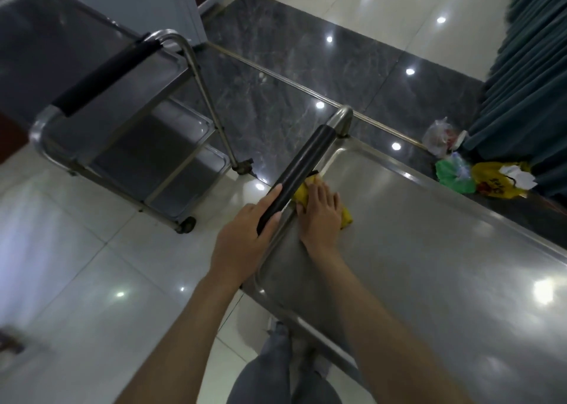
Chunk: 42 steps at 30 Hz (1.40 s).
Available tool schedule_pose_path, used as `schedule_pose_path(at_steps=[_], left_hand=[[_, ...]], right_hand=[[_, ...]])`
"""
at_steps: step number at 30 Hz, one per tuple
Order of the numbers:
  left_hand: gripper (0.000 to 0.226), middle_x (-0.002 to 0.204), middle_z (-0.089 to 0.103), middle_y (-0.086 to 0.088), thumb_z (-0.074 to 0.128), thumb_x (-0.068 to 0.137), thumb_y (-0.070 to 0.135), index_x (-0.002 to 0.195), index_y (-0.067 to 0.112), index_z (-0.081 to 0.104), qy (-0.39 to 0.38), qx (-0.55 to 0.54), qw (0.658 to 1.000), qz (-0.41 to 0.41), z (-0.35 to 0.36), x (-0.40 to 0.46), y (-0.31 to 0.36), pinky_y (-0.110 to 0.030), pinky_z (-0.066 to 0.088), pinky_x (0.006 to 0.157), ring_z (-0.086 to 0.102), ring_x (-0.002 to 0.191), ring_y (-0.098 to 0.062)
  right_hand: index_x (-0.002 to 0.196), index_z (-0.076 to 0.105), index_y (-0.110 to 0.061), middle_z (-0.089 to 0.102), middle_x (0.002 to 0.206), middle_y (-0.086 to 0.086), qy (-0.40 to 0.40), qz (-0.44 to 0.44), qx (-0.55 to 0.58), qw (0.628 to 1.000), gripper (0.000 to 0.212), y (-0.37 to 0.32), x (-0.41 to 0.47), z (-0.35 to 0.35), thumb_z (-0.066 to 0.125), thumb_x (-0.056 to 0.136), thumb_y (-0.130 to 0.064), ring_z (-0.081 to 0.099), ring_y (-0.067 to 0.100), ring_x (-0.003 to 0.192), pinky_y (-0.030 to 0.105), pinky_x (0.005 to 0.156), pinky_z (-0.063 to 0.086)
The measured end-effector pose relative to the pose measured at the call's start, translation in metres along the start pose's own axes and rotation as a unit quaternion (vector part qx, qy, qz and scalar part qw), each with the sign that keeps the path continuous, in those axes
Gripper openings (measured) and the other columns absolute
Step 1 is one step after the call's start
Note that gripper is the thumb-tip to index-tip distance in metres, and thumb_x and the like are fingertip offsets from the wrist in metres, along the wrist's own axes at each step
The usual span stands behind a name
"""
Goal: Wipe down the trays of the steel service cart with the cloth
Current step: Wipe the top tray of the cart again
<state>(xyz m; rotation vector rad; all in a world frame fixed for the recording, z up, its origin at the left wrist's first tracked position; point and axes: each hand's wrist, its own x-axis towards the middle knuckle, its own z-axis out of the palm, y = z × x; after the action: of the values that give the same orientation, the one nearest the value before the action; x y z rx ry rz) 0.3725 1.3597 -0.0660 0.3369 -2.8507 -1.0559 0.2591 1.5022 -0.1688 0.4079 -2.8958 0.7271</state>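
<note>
Left hand (245, 231) grips the black handle (299, 170) — right hand (320, 213) presses the yellow cloth (302, 193) flat on the tray (429, 250); no legible writing.

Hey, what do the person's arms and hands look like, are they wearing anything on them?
Both forearms are bare as far as the picture shows: no sleeves in view. The left hand and the right hand have no gloves, and no rings, watch or bracelets show. Fingernails look short and unpainted.
</note>
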Motion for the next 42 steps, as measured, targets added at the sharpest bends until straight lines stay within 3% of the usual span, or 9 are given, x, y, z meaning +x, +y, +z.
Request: schedule_pose_path(at_steps=[4, 8, 11, 14, 20, 24, 28, 35, 42], left_hand=[[0.053, 0.113, 0.066, 0.005, 0.039, 0.106, 0.057, 0.157, 0.052, 0.023, 0.033, 0.044, 0.998, 0.005, 0.005, 0.0, 0.002, -0.032, 0.058, 0.071, 0.064, 0.09, -0.01], [0.052, 0.088, 0.06, 0.011, 0.039, 0.105, 0.055, 0.156, 0.051, 0.028, 0.04, 0.054, 0.998, -0.006, 0.001, -0.004, 0.01, -0.022, 0.044, 0.058, 0.055, 0.07, -0.002], [0.05, 0.113, 0.067, 0.01, 0.042, 0.106, 0.054, 0.154, 0.055, 0.028, 0.045, 0.047, 0.998, -0.011, 0.0, -0.004, 0.012, -0.032, 0.056, 0.069, 0.064, 0.085, -0.008], [0.049, 0.113, 0.069, 0.007, 0.041, 0.105, 0.057, 0.152, 0.061, 0.025, 0.049, 0.06, 0.997, -0.017, 0.0, -0.002, 0.012, -0.043, 0.059, 0.073, 0.066, 0.089, -0.014], [0.05, 0.103, 0.069, 0.004, 0.04, 0.105, 0.056, 0.153, 0.057, 0.025, 0.049, 0.058, 0.997, -0.017, 0.003, 0.0, 0.008, -0.035, 0.057, 0.065, 0.065, 0.08, -0.014], [0.05, 0.1, 0.064, 0.005, 0.042, 0.105, 0.052, 0.154, 0.051, 0.032, 0.048, 0.037, 0.998, -0.008, -0.001, -0.004, 0.012, -0.032, 0.049, 0.068, 0.063, 0.087, -0.017], [0.05, 0.101, 0.066, -0.005, 0.039, 0.106, 0.052, 0.155, 0.053, 0.027, 0.046, 0.067, 0.997, -0.006, -0.003, -0.004, 0.013, -0.035, 0.05, 0.066, 0.065, 0.081, -0.023], [0.051, 0.096, 0.062, -0.001, 0.035, 0.106, 0.055, 0.155, 0.052, 0.024, 0.05, 0.051, 0.997, 0.008, 0.001, -0.003, 0.006, -0.04, 0.058, 0.068, 0.061, 0.078, -0.017], [0.05, 0.086, 0.061, 0.004, 0.037, 0.107, 0.052, 0.156, 0.049, 0.028, 0.08, 0.098, 0.992, 0.002, 0.007, -0.004, 0.005, -0.035, 0.055, 0.056, 0.056, 0.066, -0.011]], right_hand=[[0.153, 0.039, -0.02, 0.036, 0.163, 0.005, -0.066, -0.079, 0.005, 0.995, 0.058, -0.023, -0.076, -0.005, 0.041, 0.1, -0.043, 0.033, 0.025, 0.151, 0.054, 0.12, 0.03], [0.152, 0.04, -0.025, 0.038, 0.162, 0.0, -0.118, -0.138, 0.026, 0.983, 0.06, -0.043, -0.154, -0.012, 0.056, 0.099, -0.049, 0.032, 0.022, 0.151, 0.05, 0.124, 0.026], [0.149, 0.046, -0.026, 0.04, 0.161, -0.002, -0.121, -0.152, 0.031, 0.981, 0.053, -0.038, -0.186, -0.022, 0.057, 0.099, -0.039, 0.033, 0.021, 0.151, 0.05, 0.122, 0.029], [0.147, 0.049, -0.027, 0.04, 0.161, -0.004, -0.129, -0.162, 0.017, 0.978, 0.053, -0.014, -0.198, -0.04, 0.056, 0.096, -0.037, 0.036, 0.019, 0.149, 0.047, 0.121, 0.03], [0.147, 0.053, -0.027, 0.039, 0.161, -0.004, -0.07, -0.142, -0.013, 0.987, 0.059, 0.067, -0.248, -0.087, 0.068, 0.091, -0.036, 0.034, 0.017, 0.151, 0.048, 0.119, 0.034], [0.147, 0.053, -0.026, 0.039, 0.161, -0.004, -0.041, -0.059, -0.053, 0.996, 0.054, 0.081, -0.272, -0.101, 0.058, 0.095, -0.041, 0.035, 0.018, 0.15, 0.049, 0.119, 0.034], [0.144, 0.057, -0.024, 0.041, 0.16, -0.002, -0.032, -0.033, -0.066, 0.997, 0.054, 0.051, -0.255, -0.081, 0.055, 0.093, -0.042, 0.036, 0.021, 0.15, 0.052, 0.117, 0.036], [0.145, 0.054, -0.026, 0.045, 0.158, -0.001, -0.086, -0.144, -0.053, 0.984, 0.053, -0.015, -0.173, -0.03, 0.042, 0.103, -0.056, 0.041, 0.023, 0.146, 0.05, 0.12, 0.033], [0.145, 0.05, -0.026, 0.046, 0.157, 0.002, -0.084, -0.108, -0.079, 0.987, 0.05, 0.027, -0.06, -0.028, 0.056, 0.1, -0.047, 0.04, 0.023, 0.147, 0.051, 0.12, 0.033]])
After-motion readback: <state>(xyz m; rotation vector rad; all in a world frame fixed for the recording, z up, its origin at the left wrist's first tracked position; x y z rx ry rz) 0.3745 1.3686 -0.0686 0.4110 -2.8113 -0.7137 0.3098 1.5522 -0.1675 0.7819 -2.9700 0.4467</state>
